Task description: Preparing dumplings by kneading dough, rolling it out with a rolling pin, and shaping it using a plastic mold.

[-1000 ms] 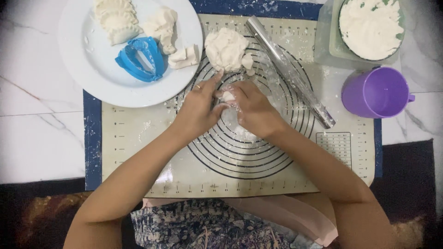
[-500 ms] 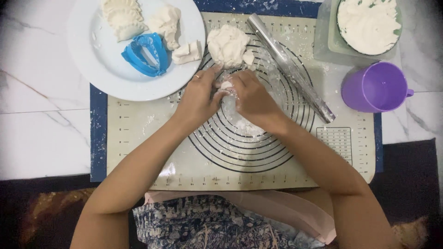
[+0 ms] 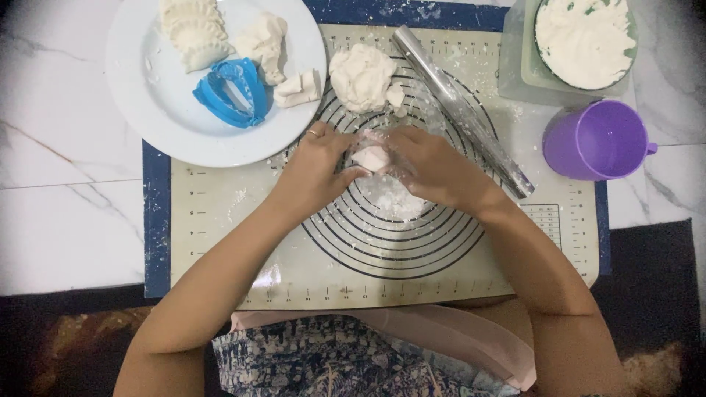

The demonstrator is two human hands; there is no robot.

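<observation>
We see the grip of both hands closed on a small piece of dough (image 3: 370,156), pinched between the fingertips of the left hand (image 3: 315,170) and the right hand (image 3: 430,167), which meet over the upper middle of the ringed circles printed on the pastry mat (image 3: 220,220); the piece sits just above the mat, and we cannot tell whether its underside touches it. Right below the hands a dusting of flour (image 3: 393,200) whitens the centre of the rings. Just beyond the fingers, at the top of the circles, lies a larger lump of dough (image 3: 362,76) with a few small scraps at its right edge. Beside that lump a metal rolling pin (image 3: 463,110) lies slantwise on the mat, running from the top centre down toward the right, near the right wrist. To the upper left a white plate (image 3: 147,110) overlaps the mat's corner and carries folded dumplings (image 3: 193,31), some loose dough chunks (image 3: 273,55) and a blue dumpling press (image 3: 229,93). At the upper right a bowl of flour (image 3: 585,40) sits in a clear container, and a purple cup (image 3: 597,141) stands just below it on the marble surface (image 3: 66,213)
</observation>
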